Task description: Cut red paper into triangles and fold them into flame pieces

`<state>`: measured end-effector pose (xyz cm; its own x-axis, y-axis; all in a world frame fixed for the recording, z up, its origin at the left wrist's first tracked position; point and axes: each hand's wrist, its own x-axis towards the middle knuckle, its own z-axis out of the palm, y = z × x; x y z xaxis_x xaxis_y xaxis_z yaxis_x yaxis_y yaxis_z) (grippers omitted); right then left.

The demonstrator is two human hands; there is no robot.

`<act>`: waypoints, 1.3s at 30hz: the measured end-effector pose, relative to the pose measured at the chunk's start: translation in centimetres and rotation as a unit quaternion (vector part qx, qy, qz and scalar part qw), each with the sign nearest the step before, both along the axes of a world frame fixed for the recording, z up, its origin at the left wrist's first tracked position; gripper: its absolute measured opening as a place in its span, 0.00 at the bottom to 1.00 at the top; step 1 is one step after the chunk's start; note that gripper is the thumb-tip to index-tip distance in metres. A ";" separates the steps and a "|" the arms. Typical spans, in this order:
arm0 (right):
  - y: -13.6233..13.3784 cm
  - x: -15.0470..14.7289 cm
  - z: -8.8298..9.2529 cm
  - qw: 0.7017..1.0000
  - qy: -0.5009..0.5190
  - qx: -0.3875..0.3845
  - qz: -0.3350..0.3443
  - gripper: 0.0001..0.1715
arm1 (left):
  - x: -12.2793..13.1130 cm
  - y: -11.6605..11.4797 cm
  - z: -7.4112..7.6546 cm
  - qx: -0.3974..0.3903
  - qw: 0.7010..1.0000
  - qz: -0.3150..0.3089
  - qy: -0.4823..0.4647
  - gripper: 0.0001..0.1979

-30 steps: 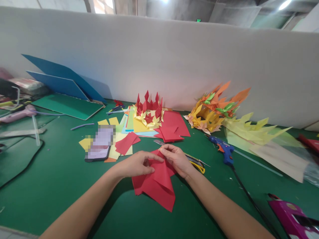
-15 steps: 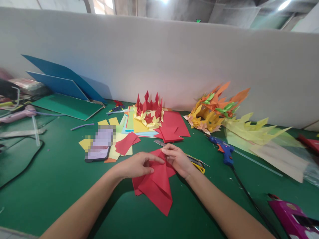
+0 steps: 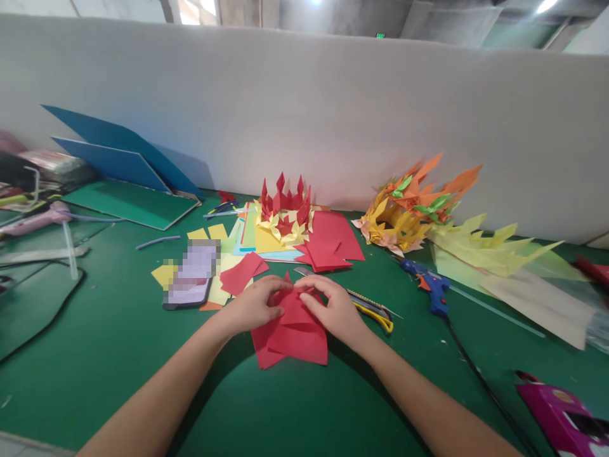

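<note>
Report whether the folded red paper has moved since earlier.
Yes: the folded red paper has its near corner shifted away from the camera, judged against the yellow-handled utility knife.

The folded paper is plain red, the tabletop green, the central crown red and pale yellow

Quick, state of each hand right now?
Left hand: half-curled, touching the red paper; firm grip can't be told.
Right hand: closed, holding the red paper.

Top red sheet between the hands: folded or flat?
Partly folded: the red sheet shows a flap, its lower edge shadowed, between left hand and right hand; the near end lies spread.
</note>
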<state>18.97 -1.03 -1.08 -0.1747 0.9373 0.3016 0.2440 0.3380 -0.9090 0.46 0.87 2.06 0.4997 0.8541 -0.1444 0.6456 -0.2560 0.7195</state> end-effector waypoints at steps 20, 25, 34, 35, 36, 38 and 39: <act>-0.2 0.2 -0.1 0.926 -0.323 0.174 0.089 0.10 | -0.2 0.1 0.0 0.128 0.984 -0.050 0.114 0.16; -0.1 0.4 0.5 0.913 -0.359 0.167 0.097 0.08 | 0.0 -0.2 0.1 0.126 0.981 -0.056 0.139 0.20; 0.0 1.5 0.2 0.904 -0.336 0.231 0.132 0.06 | 0.8 -0.6 0.5 0.129 0.976 -0.036 0.172 0.23; -0.1 1.6 0.1 0.902 -0.335 0.237 0.134 0.07 | 0.9 -0.7 0.6 0.128 0.976 -0.036 0.174 0.23; -0.1 1.7 0.1 0.901 -0.334 0.241 0.135 0.07 | 0.9 -0.7 0.7 0.128 0.975 -0.035 0.177 0.23; -0.4 2.0 0.0 0.902 -0.328 0.246 0.133 0.08 | 1.1 -0.8 0.9 0.126 0.974 -0.037 0.184 0.23; -0.5 2.1 0.0 0.903 -0.324 0.249 0.132 0.07 | 1.1 -0.9 0.9 0.125 0.973 -0.037 0.189 0.23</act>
<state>21.02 -1.49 -1.05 -0.6631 0.6138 0.4283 0.5213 0.7894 -0.3242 1.59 0.02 3.00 0.5125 0.8499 -0.1226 0.8255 -0.4484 0.3426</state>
